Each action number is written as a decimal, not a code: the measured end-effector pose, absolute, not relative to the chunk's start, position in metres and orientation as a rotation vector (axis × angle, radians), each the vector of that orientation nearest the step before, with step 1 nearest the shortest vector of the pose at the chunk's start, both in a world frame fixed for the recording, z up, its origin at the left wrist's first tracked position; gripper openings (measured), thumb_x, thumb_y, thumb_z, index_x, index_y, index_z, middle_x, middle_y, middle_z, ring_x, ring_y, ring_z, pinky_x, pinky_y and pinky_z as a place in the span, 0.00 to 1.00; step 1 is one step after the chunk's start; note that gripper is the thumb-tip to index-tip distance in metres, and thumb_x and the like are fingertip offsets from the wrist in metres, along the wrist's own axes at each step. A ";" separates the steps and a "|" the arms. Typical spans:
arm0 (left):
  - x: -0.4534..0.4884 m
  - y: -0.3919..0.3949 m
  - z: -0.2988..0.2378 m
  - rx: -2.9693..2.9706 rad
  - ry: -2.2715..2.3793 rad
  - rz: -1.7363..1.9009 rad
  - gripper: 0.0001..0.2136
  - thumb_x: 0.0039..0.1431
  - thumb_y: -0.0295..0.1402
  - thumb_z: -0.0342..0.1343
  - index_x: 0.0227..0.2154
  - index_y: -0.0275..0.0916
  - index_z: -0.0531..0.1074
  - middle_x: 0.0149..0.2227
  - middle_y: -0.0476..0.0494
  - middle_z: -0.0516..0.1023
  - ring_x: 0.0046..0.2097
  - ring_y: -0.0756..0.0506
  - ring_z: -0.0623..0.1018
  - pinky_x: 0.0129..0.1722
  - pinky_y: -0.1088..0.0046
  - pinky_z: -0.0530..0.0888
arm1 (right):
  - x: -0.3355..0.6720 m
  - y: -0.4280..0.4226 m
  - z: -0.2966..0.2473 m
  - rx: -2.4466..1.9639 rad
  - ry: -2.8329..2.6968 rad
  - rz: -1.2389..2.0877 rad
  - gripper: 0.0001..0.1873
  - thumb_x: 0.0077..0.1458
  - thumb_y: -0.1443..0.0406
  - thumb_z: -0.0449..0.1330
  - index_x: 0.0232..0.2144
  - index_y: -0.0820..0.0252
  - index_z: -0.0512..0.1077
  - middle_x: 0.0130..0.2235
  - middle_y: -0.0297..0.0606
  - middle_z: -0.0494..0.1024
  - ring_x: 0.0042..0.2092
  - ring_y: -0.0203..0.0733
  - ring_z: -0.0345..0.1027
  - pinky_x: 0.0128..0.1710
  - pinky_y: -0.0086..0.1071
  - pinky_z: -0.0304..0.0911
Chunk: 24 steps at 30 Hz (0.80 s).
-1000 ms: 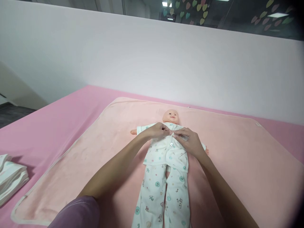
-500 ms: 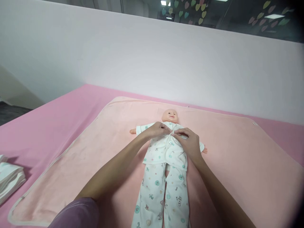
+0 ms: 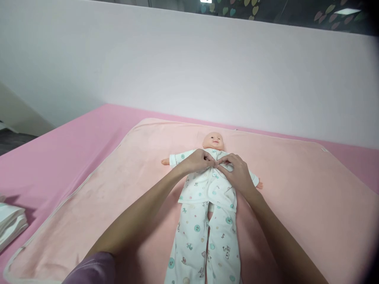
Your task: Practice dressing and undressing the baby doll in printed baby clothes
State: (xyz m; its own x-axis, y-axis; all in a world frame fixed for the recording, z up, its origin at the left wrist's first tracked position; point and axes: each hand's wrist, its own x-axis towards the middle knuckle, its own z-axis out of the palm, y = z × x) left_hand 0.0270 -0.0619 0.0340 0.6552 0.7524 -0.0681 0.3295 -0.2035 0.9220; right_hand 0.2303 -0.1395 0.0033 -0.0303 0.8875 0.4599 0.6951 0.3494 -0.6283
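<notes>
A baby doll (image 3: 213, 141) lies on its back with its arms spread, dressed in a white printed jacket (image 3: 197, 187) and matching trousers (image 3: 189, 244). At the chest, my left hand (image 3: 200, 161) pinches the front edge of the jacket. My right hand (image 3: 236, 170) pinches the same opening from the other side, its fingertips almost touching those of the left. What exactly lies between the fingertips is too small to see. Below the hands, a button or snap (image 3: 213, 174) shows on the jacket front.
Under the doll spreads a peach blanket (image 3: 127, 185) with pale edging, laid over a pink padded surface (image 3: 65, 146). Folded white cloth (image 3: 12, 221) rests at the left edge. A white wall (image 3: 189, 67) rises behind, with dark glass and heart stickers above it.
Both hands stay at the jacket's chest, with the fingertips shifting slightly closer together. The view has tipped down a little.
</notes>
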 end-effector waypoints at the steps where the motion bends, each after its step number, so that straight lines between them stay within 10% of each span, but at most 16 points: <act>1: 0.027 -0.062 0.034 1.807 0.888 0.491 0.13 0.53 0.42 0.63 0.32 0.37 0.85 0.33 0.44 0.81 0.35 0.46 0.75 0.33 0.70 0.67 | 0.232 -0.138 0.003 -1.386 -1.761 0.340 0.09 0.62 0.54 0.66 0.36 0.50 0.78 0.41 0.40 0.82 0.45 0.51 0.73 0.49 0.47 0.68; 8: 0.024 -0.062 0.036 1.853 0.921 0.507 0.13 0.57 0.44 0.61 0.29 0.38 0.74 0.27 0.50 0.69 0.28 0.51 0.65 0.28 0.71 0.59 | 0.236 -0.131 -0.001 -1.321 -1.572 0.658 0.16 0.54 0.49 0.71 0.32 0.52 0.78 0.42 0.39 0.82 0.46 0.49 0.75 0.51 0.44 0.70; 24: 0.028 -0.041 0.031 2.252 0.959 0.840 0.14 0.65 0.34 0.55 0.52 0.42 0.76 0.47 0.43 0.77 0.42 0.45 0.76 0.46 0.69 0.70 | 0.274 -0.092 0.020 -1.435 -1.809 0.633 0.17 0.61 0.54 0.63 0.49 0.53 0.78 0.50 0.39 0.81 0.47 0.44 0.72 0.47 0.39 0.67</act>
